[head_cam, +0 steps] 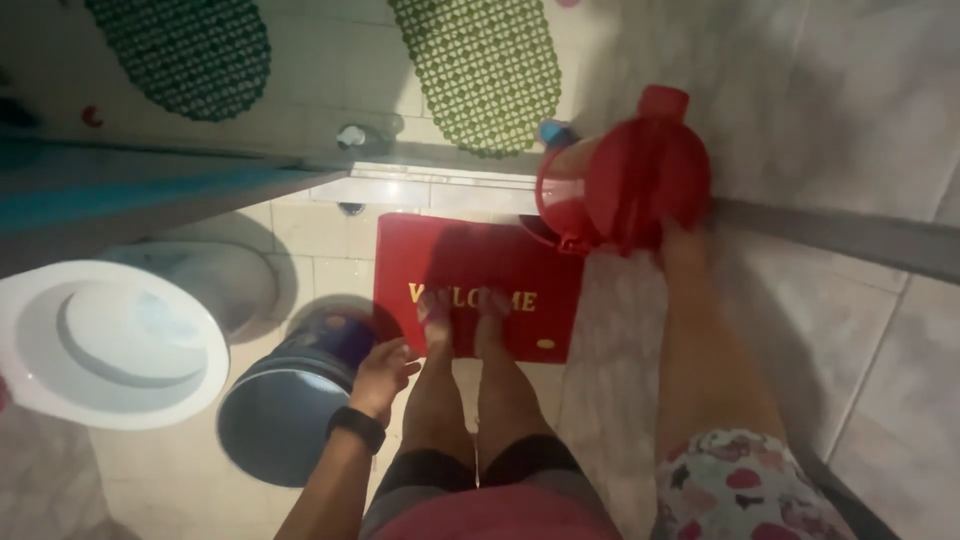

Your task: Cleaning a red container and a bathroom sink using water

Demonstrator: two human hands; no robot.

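My right hand (686, 238) is stretched forward and grips the lower edge of a red plastic jug (628, 175) with a round lid and a spout cap, held in the air above the floor. My left hand (385, 368), with a black band on the wrist, sits on the rim of a blue bucket (280, 420) by my left leg, its fingers curled over the edge. Both my bare feet stand on a red doormat (475, 255) with yellow lettering.
A white toilet (110, 345) with its seat down stands at the left. Beyond a raised tile threshold (440, 178) lie two green perforated bath mats (480, 65). A grey-blue door (120, 195) juts in from the left, and a grey bar (850, 238) crosses at the right.
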